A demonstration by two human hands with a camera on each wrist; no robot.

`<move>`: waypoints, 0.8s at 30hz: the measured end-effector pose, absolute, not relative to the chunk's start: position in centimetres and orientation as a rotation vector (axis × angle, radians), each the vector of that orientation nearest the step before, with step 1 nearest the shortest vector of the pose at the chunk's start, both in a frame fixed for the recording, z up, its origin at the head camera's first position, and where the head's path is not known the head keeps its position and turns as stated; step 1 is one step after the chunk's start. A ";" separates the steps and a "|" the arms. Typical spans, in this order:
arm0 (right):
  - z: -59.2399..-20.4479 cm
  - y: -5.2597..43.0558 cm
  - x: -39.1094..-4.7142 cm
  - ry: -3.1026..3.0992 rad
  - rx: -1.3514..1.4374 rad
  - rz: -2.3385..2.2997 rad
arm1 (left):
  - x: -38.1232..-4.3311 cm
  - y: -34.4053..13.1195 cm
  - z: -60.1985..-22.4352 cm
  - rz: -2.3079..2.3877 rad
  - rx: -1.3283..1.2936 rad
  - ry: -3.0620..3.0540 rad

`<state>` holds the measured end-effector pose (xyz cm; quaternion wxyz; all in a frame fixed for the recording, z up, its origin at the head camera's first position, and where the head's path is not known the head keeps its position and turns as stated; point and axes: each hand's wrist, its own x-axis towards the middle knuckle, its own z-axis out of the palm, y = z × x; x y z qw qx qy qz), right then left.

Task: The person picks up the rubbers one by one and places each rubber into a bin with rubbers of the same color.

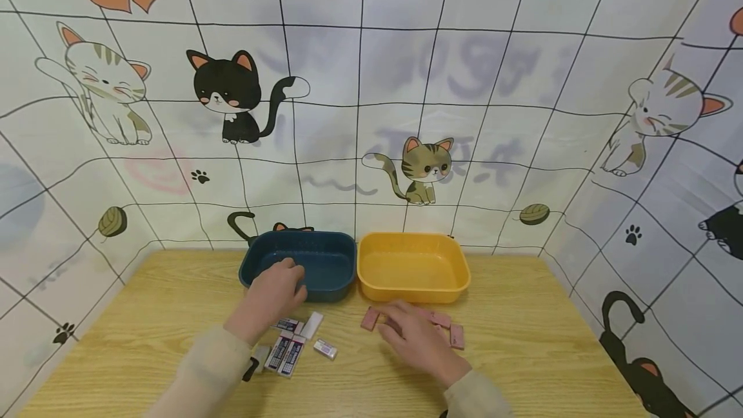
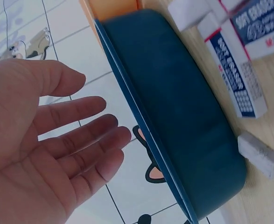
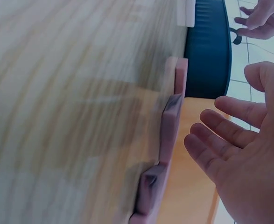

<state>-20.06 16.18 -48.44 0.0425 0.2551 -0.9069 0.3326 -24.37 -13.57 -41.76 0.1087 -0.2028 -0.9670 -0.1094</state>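
My left hand [image 1: 275, 290] hovers over the front left of a dark blue bin [image 1: 327, 293]. In the left wrist view its fingers are loosely bent, with nothing in them. Below it on the table lie several boxed-looking erasers [image 1: 291, 357] with dark labels; "soft eraser" reads on one eraser [image 2: 235, 70] in the left wrist view. My right hand [image 1: 415, 338] is held above a group of pink block-shaped pieces, partly hiding them. One pink piece [image 1: 369, 318] shows left of its fingers, another pink piece [image 1: 456, 337] to its right. The right wrist view shows the right hand [image 3: 244, 149] relaxed, holding nothing.
A yellow bin [image 1: 412, 290] stands right beside the blue one at the back of the wooden table [image 1: 522, 353]. A small white eraser [image 1: 325, 349] and a plain white block [image 1: 312, 326] lie near the labelled ones. A cat-print sheet [image 1: 325, 134] covers the walls behind and beside.
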 end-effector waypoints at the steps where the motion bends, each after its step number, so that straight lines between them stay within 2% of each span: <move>1: -48.5 16.3 -20.1 -2.775 0.779 0.998 | -24.1 -13.5 -41.8 -0.325 -0.609 -2.825; 12: -48.7 16.5 -20.5 -2.789 0.777 0.938 | -21.3 -11.9 -42.8 -0.387 -0.713 -2.622; 24: -48.7 15.5 -21.4 -2.817 0.783 0.861 | -20.1 -9.7 -43.7 -0.414 -0.721 -2.623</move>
